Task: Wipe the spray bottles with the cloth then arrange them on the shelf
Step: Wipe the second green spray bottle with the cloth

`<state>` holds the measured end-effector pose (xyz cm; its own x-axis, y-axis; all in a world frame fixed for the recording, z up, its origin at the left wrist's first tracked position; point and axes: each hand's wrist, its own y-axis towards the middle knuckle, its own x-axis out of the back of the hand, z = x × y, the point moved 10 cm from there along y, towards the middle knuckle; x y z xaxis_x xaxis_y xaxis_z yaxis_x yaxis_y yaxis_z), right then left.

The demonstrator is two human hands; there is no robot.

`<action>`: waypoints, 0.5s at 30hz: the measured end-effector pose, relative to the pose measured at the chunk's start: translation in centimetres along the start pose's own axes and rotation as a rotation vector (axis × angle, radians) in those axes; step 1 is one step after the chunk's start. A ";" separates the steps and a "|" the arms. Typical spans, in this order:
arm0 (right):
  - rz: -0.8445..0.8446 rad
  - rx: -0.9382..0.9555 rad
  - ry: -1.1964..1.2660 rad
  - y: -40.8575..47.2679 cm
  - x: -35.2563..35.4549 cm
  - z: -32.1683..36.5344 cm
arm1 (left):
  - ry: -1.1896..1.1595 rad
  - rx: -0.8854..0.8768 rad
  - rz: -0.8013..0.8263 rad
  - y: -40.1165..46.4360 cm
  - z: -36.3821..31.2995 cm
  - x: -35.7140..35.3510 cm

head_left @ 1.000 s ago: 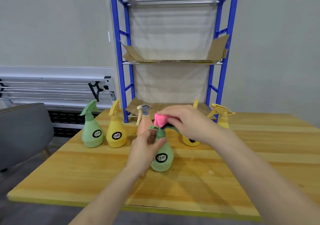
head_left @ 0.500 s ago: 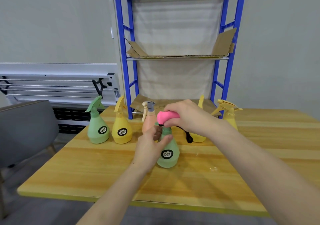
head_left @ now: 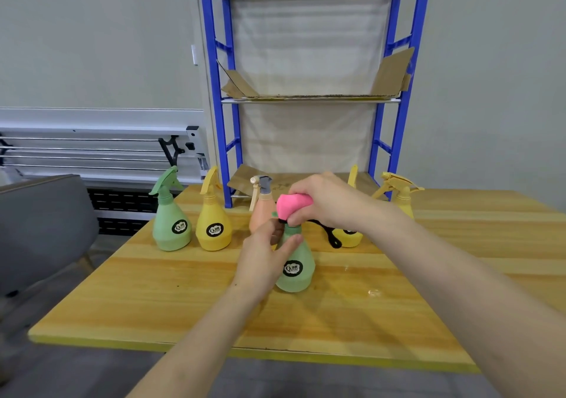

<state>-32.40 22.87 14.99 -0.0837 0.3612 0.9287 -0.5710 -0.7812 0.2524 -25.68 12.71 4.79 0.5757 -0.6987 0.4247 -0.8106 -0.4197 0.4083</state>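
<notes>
A yellow-edged wooden table (head_left: 190, 299) is standing before a blue metal shelf rack (head_left: 379, 140) lined with cardboard, against a grey wall; a grey chair (head_left: 39, 223) is sitting alongside. The left hand (head_left: 260, 259) is gripping the neck of the green spray bottle (head_left: 295, 270) at the table's centre. The right hand (head_left: 330, 201) is clutching the pink cloth (head_left: 291, 205) over the nozzle, now rolled farther round than a second ago.

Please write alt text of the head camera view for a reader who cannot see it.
A person's left hand holds a green spray bottle on a wooden table while the right hand wipes its top with a pink cloth. Five more bottles stand behind, before a blue shelf.
</notes>
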 end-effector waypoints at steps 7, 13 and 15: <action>0.200 0.057 0.100 -1.2 0.7 0.0 | 0.003 -0.024 0.060 0.2 0.0 0.0; -0.086 -0.049 0.131 -0.6 0.1 -0.8 | -0.016 -0.018 0.033 -0.1 0.3 0.0; -0.117 -0.034 0.146 -0.8 0.1 -0.6 | -0.019 -0.026 0.048 -0.1 0.3 0.0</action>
<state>-32.39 23.84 14.73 -0.1315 0.5210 0.8434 -0.6108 -0.7127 0.3450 -25.63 12.56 4.53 0.5338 -0.7285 0.4294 -0.8341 -0.3703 0.4088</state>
